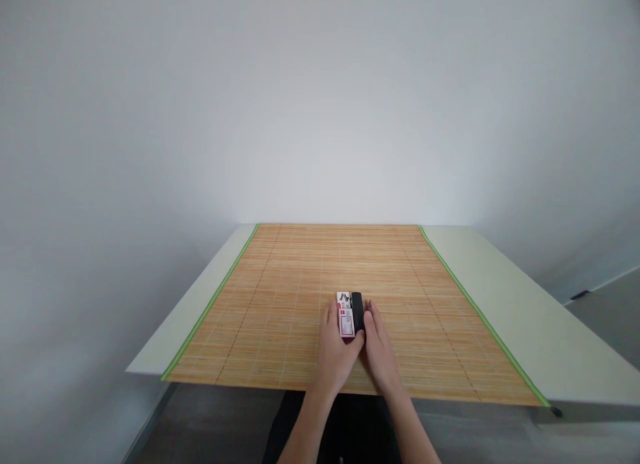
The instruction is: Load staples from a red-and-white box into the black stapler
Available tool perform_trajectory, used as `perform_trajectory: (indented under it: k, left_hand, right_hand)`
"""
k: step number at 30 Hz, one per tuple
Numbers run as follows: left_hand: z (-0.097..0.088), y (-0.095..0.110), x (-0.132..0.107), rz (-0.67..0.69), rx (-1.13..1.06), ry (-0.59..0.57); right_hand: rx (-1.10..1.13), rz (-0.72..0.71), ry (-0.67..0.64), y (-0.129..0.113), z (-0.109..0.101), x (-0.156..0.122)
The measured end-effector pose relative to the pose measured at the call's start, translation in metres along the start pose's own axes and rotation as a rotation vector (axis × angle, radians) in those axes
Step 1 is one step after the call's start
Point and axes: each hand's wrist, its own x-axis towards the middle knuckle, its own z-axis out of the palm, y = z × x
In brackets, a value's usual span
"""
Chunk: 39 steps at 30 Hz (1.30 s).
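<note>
A small white box [346,322] with red and dark print lies on the bamboo mat, near the front edge. Right beside it is a long black object [357,311] that looks like a stapler, parallel to the box. My left hand [335,357] wraps the box from the left, its thumb reaching across the near end to the black object. From the other side my right hand [381,357] curves along the black object's right flank, fingers bent and close together. The undersides of both things and some fingertips are hidden.
The bamboo mat [320,257] with green side borders covers the middle of a white table [480,264]. A pale wall [320,117] rises behind the table's back edge. My dark-clothed lap [350,431] is below the front edge, above a grey floor [220,424].
</note>
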Motion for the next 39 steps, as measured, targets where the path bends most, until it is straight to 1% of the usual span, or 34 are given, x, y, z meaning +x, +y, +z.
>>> perform_trajectory:
  k: [2,3,5,7,9,12,15,17,19,21,22,24,26,27,29,32,36,39]
  left_hand:
    - [-0.003,0.002,-0.007,-0.056,0.03,0.094]
    - [-0.006,0.003,-0.01,-0.082,0.029,0.121]
    - [-0.013,0.001,-0.015,-0.09,0.041,0.139]
    - [-0.023,-0.006,-0.013,-0.074,0.055,0.18]
    - [-0.035,-0.02,-0.004,-0.079,0.1,0.254]
    - [-0.056,-0.049,0.022,-0.141,0.223,0.339]
    - [-0.074,-0.069,0.046,-0.176,0.341,0.331]
    - [-0.08,-0.07,0.05,-0.184,0.398,0.318]
    - [-0.078,-0.058,0.041,-0.183,0.433,0.354]
    - [-0.067,-0.038,0.024,-0.149,0.42,0.393]
    - [-0.06,-0.026,0.014,-0.113,0.385,0.379]
    - [-0.044,-0.004,-0.004,-0.038,0.277,0.218]
    - [-0.031,0.01,-0.014,-0.05,0.195,0.091]
    - [-0.027,0.013,-0.016,-0.07,0.159,0.049]
    - [-0.024,0.013,-0.016,-0.107,0.088,0.018]
    - [-0.029,0.003,-0.014,-0.114,0.025,0.028]
    - [-0.041,-0.009,-0.018,-0.085,0.168,0.096]
    - [-0.045,-0.014,-0.023,-0.073,0.26,0.152]
  right_hand:
    - [0.002,-0.012,0.004,0.006,-0.005,0.0]
    - [0.003,-0.026,0.007,0.009,-0.006,0.0]
    - [0.004,-0.052,0.011,0.012,-0.006,-0.002]
    - [0.011,-0.067,0.013,0.012,-0.006,-0.003]
    - [0.034,-0.065,0.016,0.011,-0.004,-0.004]
    - [0.09,-0.048,0.032,0.009,-0.003,-0.005]
    - [0.123,-0.049,0.03,0.01,-0.002,-0.005]
    - [0.135,-0.059,0.021,0.011,-0.001,-0.004]
    - [0.15,-0.071,0.013,0.014,-0.001,-0.004]
    - [0.163,-0.081,0.002,0.016,0.0,-0.003]
    - [0.167,-0.086,-0.002,0.018,0.0,-0.003]
    - [0.171,-0.096,-0.001,0.019,-0.001,-0.002]
    - [0.17,-0.105,0.007,0.02,-0.001,-0.002]
    - [0.168,-0.108,0.009,0.021,-0.001,-0.001]
    - [0.165,-0.111,0.006,0.022,-0.002,0.0]
    - [0.175,-0.119,0.004,0.023,-0.002,0.001]
    - [0.188,-0.121,0.013,0.025,-0.001,0.002]
    - [0.192,-0.115,0.009,0.025,-0.001,0.002]
